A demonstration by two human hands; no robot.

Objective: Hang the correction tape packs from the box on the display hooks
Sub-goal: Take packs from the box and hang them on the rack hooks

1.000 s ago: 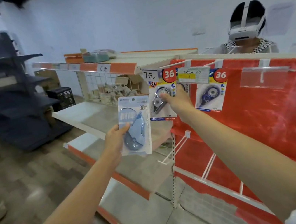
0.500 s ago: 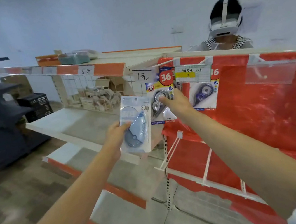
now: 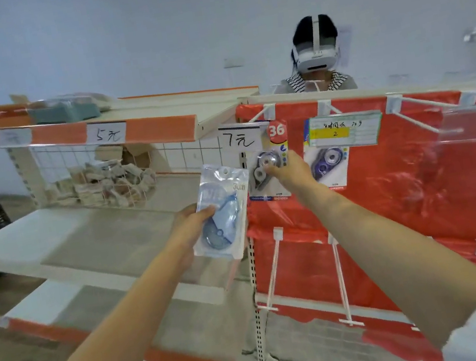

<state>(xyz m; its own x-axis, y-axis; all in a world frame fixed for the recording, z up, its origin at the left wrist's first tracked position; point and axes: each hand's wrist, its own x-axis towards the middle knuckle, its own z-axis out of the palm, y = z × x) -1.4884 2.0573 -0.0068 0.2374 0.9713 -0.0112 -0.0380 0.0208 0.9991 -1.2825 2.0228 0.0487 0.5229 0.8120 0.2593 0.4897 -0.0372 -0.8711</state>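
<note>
My left hand (image 3: pixel 189 228) grips a clear pack with a blue correction tape (image 3: pixel 223 214), held upright in front of the shelf. My right hand (image 3: pixel 288 172) pinches a grey correction tape pack (image 3: pixel 263 173) with a red "36" badge, which hangs on the leftmost top hook (image 3: pixel 260 114) of the red display panel (image 3: pixel 418 183). A purple correction tape pack (image 3: pixel 329 162) hangs on the neighbouring hook, behind a price label (image 3: pixel 344 130). No box is in view.
Bare white hooks (image 3: pixel 413 115) jut from the red panel at top right and lower down. A wire basket of small packets (image 3: pixel 100 183) sits on the white shelf at left. A person in a headset (image 3: pixel 316 52) stands behind the display.
The view has swung left and nearer to the display. My left hand has tilted the blue pack and brought it closer to the hanging grey pack. My right hand stays on the grey pack.
</note>
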